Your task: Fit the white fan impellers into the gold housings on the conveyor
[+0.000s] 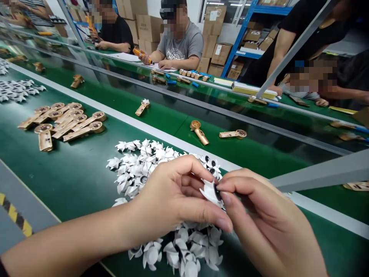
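My left hand (175, 196) and my right hand (259, 215) meet above a heap of small white fan blades (144, 169). Both pinch one white fan blade (210, 191) with a dark hub between thumb and fingertips. The heap spreads under and in front of my hands on the green belt (72, 173). More blades lie below my wrists near the front edge.
Several tan hand-fan bodies (62, 123) lie in a pile at the left. Single fan bodies (198, 132) ride the far belt. Another blade heap (17, 90) sits far left. People sit across the line; one holds an orange tool (141, 54). Grey frame bars (319, 171) cross the right.
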Tool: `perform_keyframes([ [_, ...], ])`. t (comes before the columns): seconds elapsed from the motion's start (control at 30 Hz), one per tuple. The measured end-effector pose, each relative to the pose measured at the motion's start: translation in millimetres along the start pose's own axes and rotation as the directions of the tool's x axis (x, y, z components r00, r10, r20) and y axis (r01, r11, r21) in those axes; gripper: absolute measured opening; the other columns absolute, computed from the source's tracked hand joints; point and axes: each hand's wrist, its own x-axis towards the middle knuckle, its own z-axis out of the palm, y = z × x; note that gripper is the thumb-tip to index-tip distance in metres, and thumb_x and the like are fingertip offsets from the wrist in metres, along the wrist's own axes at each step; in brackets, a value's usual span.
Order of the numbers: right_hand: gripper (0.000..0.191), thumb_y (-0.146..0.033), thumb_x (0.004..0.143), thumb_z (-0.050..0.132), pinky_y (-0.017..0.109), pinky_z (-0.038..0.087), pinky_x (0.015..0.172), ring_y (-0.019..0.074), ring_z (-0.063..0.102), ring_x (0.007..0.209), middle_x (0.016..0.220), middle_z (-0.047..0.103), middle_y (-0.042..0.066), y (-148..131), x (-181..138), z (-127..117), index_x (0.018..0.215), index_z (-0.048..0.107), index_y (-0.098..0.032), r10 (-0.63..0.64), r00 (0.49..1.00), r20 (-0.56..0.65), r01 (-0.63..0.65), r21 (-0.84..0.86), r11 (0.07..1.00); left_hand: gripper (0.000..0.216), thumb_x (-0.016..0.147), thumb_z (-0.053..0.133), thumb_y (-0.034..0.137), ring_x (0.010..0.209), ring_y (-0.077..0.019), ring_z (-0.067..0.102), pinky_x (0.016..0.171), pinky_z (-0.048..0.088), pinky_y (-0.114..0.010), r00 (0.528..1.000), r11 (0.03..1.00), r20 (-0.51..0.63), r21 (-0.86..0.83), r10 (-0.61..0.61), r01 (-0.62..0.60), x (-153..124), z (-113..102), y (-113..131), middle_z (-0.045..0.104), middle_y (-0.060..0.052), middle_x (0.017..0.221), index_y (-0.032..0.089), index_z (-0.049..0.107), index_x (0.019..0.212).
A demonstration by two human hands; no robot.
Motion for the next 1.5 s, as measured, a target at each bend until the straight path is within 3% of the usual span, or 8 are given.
perform_keyframes([
  [0.57, 0.025, -0.014, 0.094, 0.054, 0.033, 0.059, 0.063, 0.0216, 0.07, 0.084, 0.101, 0.068, 0.008, 14, -5, 1, 0.114, 0.059, -0.029, -0.085, 0.989, 0.124, 0.097, -0.088, 0.991, 0.038, 0.063, 0.093, 0.015, 0.072, -0.0127, 0.068, 0.066, 0.054, -0.025, 0.997, 0.997, -0.062, -0.06, -0.052, 0.048, 4, -1, -1, 0.073, -0.001, 0.09, 0.018, 0.063, 0.087],
  [0.77, 0.046, -0.009, 0.092, 0.052, 0.038, 0.059, 0.079, 0.0253, 0.068, 0.095, 0.11, 0.069, 0.011, 12, -3, 2, 0.135, 0.056, -0.025, -0.296, 0.943, 0.152, 0.324, -0.218, 0.92, 0.036, 0.065, 0.092, 0.016, 0.066, -0.0099, 0.065, 0.061, 0.051, -0.021, 0.993, 0.995, -0.114, -0.096, -0.04, 0.029, 5, -9, 2, 0.073, 0.0, 0.08, 0.018, 0.064, 0.087],
  [0.83, 0.044, -0.012, 0.093, 0.05, 0.039, 0.057, 0.078, 0.0246, 0.068, 0.095, 0.108, 0.069, 0.009, 30, 17, 2, 0.134, 0.057, -0.028, -0.25, 0.951, 0.183, 0.288, -0.22, 0.932, 0.035, 0.069, 0.09, 0.018, 0.062, -0.0094, 0.065, 0.061, 0.052, -0.02, 0.992, 0.988, -0.113, -0.151, -0.057, 0.039, 8, -14, 7, 0.071, 0.002, 0.075, 0.019, 0.063, 0.09],
  [0.9, 0.042, -0.021, 0.096, 0.05, 0.042, 0.056, 0.085, 0.026, 0.066, 0.1, 0.113, 0.068, 0.01, 66, 50, 5, 0.137, 0.055, -0.028, -0.031, 0.993, 0.11, 0.062, -0.29, 0.955, 0.033, 0.073, 0.088, 0.02, 0.059, -0.0094, 0.066, 0.058, 0.052, -0.02, 0.992, 0.98, -0.109, -0.195, -0.07, 0.048, 12, -18, 13, 0.07, 0.004, 0.072, 0.019, 0.061, 0.093],
  [1.0, 0.059, -0.024, 0.092, 0.063, 0.053, 0.051, 0.097, 0.0332, 0.061, 0.114, 0.131, 0.058, 0.023, 136, 108, 18, 0.147, 0.044, -0.011, 0.229, 0.973, -0.002, -0.209, -0.415, 0.885, 0.032, 0.072, 0.088, 0.017, 0.064, -0.0084, 0.068, 0.06, 0.052, -0.017, 0.989, 0.978, -0.14, -0.21, -0.047, 0.017, 15, -23, 21, 0.069, 0.003, 0.082, 0.018, 0.064, 0.093],
  [1.17, 0.038, -0.037, 0.097, 0.064, 0.045, 0.056, 0.092, 0.0236, 0.064, 0.11, 0.13, 0.061, 0.011, 205, 162, 36, 0.129, 0.06, -0.017, 0.371, 0.926, 0.075, -0.293, -0.477, 0.829, 0.032, 0.077, 0.086, 0.021, 0.073, -0.0059, 0.069, 0.069, 0.054, -0.014, 0.986, 0.979, -0.142, -0.193, -0.09, 0.062, 14, -27, 30, 0.069, 0.001, 0.1, 0.024, 0.071, 0.104],
  [1.33, 0.034, -0.036, 0.097, 0.064, 0.045, 0.055, 0.092, 0.0227, 0.065, 0.108, 0.125, 0.064, 0.01, 185, 135, 16, 0.125, 0.062, -0.017, 0.344, 0.936, 0.077, -0.277, -0.445, 0.852, 0.032, 0.079, 0.084, 0.029, 0.074, -0.008, 0.07, 0.069, 0.057, -0.015, 0.971, 0.982, -0.219, -0.178, -0.098, 0.059, 11, -31, 31, 0.071, 0.001, 0.099, 0.031, 0.073, 0.109],
  [1.5, 0.04, -0.033, 0.091, 0.067, 0.043, 0.06, 0.088, 0.0254, 0.069, 0.103, 0.119, 0.069, 0.012, 110, 71, -24, 0.126, 0.056, -0.019, 0.326, 0.942, -0.084, -0.336, -0.275, 0.901, 0.038, 0.078, 0.085, 0.028, 0.08, -0.011, 0.068, 0.074, 0.059, -0.02, 0.985, 0.996, -0.166, -0.084, -0.042, 0.028, 5, -31, 29, 0.072, 0.0, 0.091, 0.031, 0.071, 0.114],
])
